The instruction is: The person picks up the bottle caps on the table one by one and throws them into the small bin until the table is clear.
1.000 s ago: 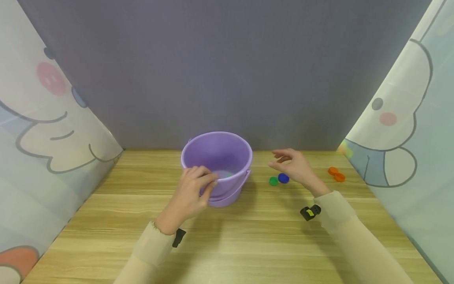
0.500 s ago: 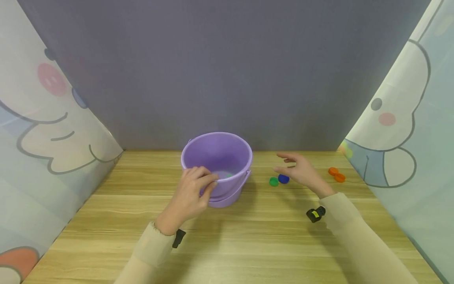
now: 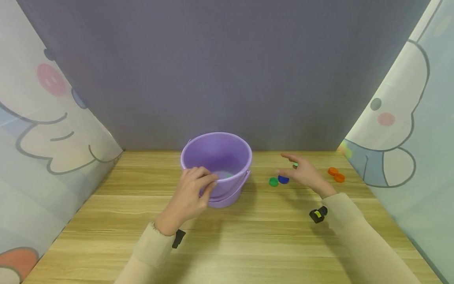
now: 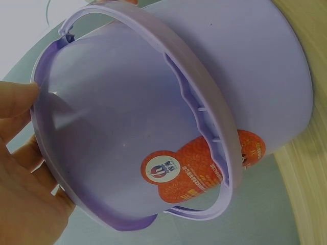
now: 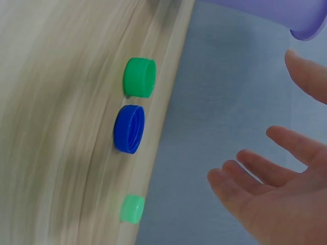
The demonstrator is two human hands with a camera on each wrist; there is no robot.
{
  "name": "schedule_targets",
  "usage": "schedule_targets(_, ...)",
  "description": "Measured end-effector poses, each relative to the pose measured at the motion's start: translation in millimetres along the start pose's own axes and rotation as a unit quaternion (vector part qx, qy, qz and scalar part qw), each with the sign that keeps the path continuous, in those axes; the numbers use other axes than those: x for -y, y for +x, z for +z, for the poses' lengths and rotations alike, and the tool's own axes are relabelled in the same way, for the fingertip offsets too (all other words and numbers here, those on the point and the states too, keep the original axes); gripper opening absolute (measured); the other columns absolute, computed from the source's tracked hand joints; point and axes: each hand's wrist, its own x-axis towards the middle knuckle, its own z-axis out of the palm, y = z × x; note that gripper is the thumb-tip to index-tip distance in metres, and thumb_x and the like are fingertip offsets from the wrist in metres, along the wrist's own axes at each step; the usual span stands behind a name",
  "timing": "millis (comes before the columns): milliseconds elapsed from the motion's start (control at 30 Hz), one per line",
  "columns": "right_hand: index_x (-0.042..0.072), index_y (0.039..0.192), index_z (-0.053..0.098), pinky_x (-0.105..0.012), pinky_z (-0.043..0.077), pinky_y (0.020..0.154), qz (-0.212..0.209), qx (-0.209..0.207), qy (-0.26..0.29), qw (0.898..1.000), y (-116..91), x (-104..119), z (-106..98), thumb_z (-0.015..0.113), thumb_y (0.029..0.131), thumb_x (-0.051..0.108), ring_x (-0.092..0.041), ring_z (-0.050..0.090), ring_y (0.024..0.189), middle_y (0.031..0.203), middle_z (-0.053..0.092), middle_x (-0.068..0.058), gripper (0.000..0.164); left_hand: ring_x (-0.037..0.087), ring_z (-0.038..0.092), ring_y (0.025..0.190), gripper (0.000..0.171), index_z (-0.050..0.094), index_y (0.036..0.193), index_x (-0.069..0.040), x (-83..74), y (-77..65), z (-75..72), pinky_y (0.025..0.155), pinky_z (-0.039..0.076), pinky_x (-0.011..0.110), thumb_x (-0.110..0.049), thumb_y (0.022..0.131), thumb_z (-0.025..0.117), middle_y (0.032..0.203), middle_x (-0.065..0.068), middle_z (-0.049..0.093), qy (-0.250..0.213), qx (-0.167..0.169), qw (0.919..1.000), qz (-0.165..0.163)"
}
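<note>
A purple bucket [image 3: 225,193] stands upright on the wooden table. My left hand [image 3: 190,192] grips its near rim; in the left wrist view the thumb and fingers [image 4: 19,99] meet that rim. My right hand [image 3: 304,173] hovers to the bucket's right, fingers spread and holding nothing. Below it lie a green bottle cap [image 5: 139,77], a blue bottle cap [image 5: 129,129] and a light green bottle cap [image 5: 132,209]. That last one is mostly hidden behind the hand in the head view. A bit of something green [image 3: 228,176] shows inside the bucket.
Two orange caps [image 3: 339,178] lie side by side farther right on the table [image 3: 248,244]. A dark grey panel [image 3: 227,71] rises behind the table, with cartoon-printed sheets [image 3: 390,134] at both sides. The bucket's handle [image 4: 204,97] hangs down in front.
My right hand has drifted a little to the right, its fingers parting more, and the light green cap shows between them. The left hand and bucket have stayed put.
</note>
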Motion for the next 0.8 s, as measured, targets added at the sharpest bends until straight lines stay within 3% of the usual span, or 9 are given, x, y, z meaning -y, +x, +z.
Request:
schedule_targets(633, 0.006, 0.161, 0.024, -0.071, 0.028, 0.109, 0.052, 0.04, -0.008, 0.998, 7.5, -23.1, 2.0, 0.075, 0.09, 0.046, -0.054, 0.024, 0.145, 0.164, 0.019, -0.027, 0.096, 0.021, 0.055, 0.078, 0.014, 0.077, 0.098, -0.006, 0.1, 0.1, -0.6, 0.079, 0.041, 0.042, -0.003, 0.085, 0.073, 0.087, 0.002, 0.063, -0.001, 0.004, 1.0, -0.002)
schedule_targets(800, 0.003, 0.16, 0.024, -0.07, 0.03, 0.109, 0.053, 0.041, -0.012, 0.998, 10.2, -29.6, 4.0, 0.075, 0.092, 0.04, -0.054, 0.026, 0.144, 0.163, 0.021, -0.028, 0.093, 0.021, 0.054, 0.078, 0.013, 0.077, 0.098, -0.005, 0.2, 0.3, -0.3, 0.078, 0.041, 0.041, -0.003, 0.085, 0.073, 0.087, 0.002, 0.063, 0.0, 0.002, 1.0, 0.0)
